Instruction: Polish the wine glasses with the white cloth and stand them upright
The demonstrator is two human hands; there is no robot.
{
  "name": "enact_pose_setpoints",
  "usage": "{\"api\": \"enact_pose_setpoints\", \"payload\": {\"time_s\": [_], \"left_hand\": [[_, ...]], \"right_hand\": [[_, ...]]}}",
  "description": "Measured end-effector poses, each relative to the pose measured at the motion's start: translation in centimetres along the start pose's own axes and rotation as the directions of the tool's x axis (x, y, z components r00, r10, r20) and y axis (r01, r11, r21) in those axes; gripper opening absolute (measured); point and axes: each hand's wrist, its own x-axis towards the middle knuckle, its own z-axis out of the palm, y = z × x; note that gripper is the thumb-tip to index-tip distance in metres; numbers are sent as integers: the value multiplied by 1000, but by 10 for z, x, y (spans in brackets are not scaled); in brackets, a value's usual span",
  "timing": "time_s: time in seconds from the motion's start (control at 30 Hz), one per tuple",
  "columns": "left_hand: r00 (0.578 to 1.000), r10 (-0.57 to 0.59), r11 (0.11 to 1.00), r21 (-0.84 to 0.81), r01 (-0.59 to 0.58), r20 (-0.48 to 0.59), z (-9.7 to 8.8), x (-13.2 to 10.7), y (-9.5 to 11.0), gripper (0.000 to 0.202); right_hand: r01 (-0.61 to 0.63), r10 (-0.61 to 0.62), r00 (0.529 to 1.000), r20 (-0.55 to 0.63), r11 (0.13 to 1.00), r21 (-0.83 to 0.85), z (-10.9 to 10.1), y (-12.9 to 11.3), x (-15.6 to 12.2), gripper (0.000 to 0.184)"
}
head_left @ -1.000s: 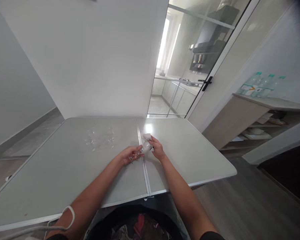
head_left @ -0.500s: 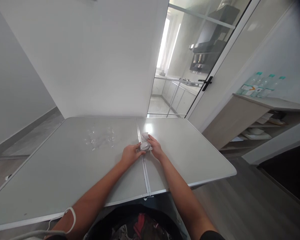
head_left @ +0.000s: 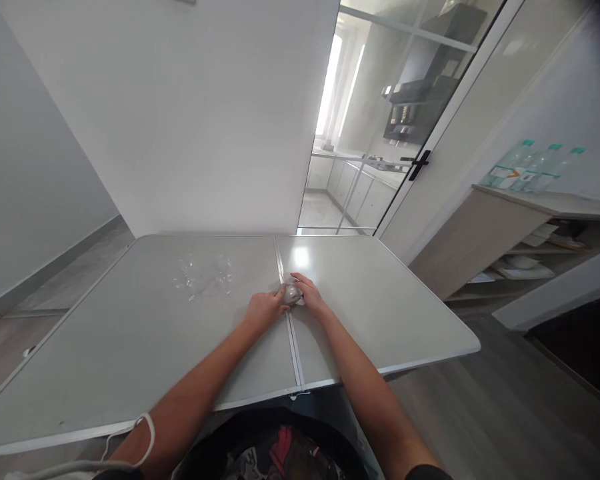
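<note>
A small rounded, shiny, greyish object (head_left: pixel 293 294) is between my two hands over the table's seam; its exact kind is too small to make out. My left hand (head_left: pixel 266 309) grips it from the left, thumb on top and fingers beneath. On the other side my right hand (head_left: pixel 310 295) is closed around a crumpled white tissue-like sheet (head_left: pixel 301 302), pressing it against the object. Part of the sheet is hidden under the right fingers. Left of the hands, a crumpled sheet of clear plastic (head_left: pixel 205 275) lies flat on the grey folding table (head_left: pixel 380 300).
A white cord (head_left: pixel 145 440) loops by my left forearm. The table backs onto a white wall (head_left: pixel 220 120) and a glass-paned door (head_left: pixel 350 147). At the right, several clear bottles (head_left: pixel 543 167) stand on a wooden cabinet (head_left: pixel 500 233).
The sheet's upper end, which stuck up above the object, is now folded down under my right fingers. Both hands stay at the seam, and the camera view shifts slightly.
</note>
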Motion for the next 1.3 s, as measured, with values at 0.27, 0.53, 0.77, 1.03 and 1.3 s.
{"api": "enact_pose_setpoints", "payload": {"time_s": [0.27,0.53,0.77,1.03,1.3], "left_hand": [[899,-152,611,-676,413,412,-1,6,-5,57],[981,-89,904,-399,152,171,-3,5,-5,49],[1000,-17,977,-212,17,2,0,3,-8,49],[891,-88,605,-686,404,446,-5,7,-8,64],[999,40,997,71,-42,25,-4,3,-9,56]], "right_hand": [[86,-88,996,14,991,99,-10,0,-7,35],[59,-66,991,118,996,62,-5,-10,-6,29],[-4,-1,999,37,992,126,1,-8,-5,37],[72,-84,992,90,989,128,-5,-18,-16,27],[26,-29,996,78,999,37,8,-15,-9,30]]}}
